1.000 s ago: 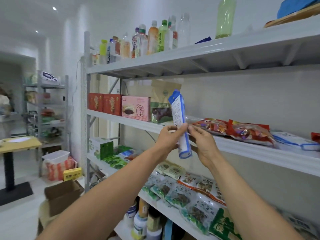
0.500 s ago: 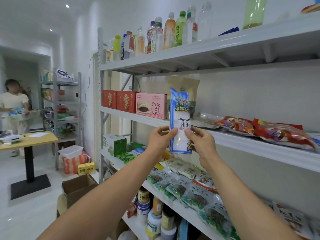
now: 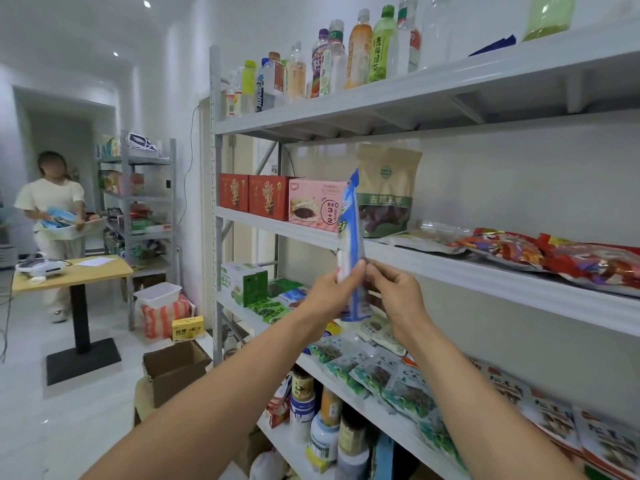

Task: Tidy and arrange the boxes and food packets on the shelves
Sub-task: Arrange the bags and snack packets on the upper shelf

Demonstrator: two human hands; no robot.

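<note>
A tall blue and white food packet (image 3: 351, 233) stands upright in the air, edge-on to me, in front of the middle shelf (image 3: 450, 268). My left hand (image 3: 332, 292) pinches its lower part from the left, and my right hand (image 3: 398, 299) pinches it from the right. Behind it on that shelf stand a pink box (image 3: 315, 204), two red boxes (image 3: 256, 194) and a tan pouch with a green label (image 3: 388, 192). Red snack packets (image 3: 554, 254) lie flat further right.
Bottles (image 3: 346, 53) line the top shelf. Green boxes (image 3: 246, 282) and several green and white packets (image 3: 381, 372) fill the lower shelf, with jars (image 3: 322, 424) beneath. An open cardboard box (image 3: 173, 372) sits on the floor. A person (image 3: 55, 216) with a tray stands by a wooden table (image 3: 69, 271) at far left.
The packet has turned from showing its printed front to edge-on, still gripped by both hands. My view has swung left, bringing the person by the table further into sight.
</note>
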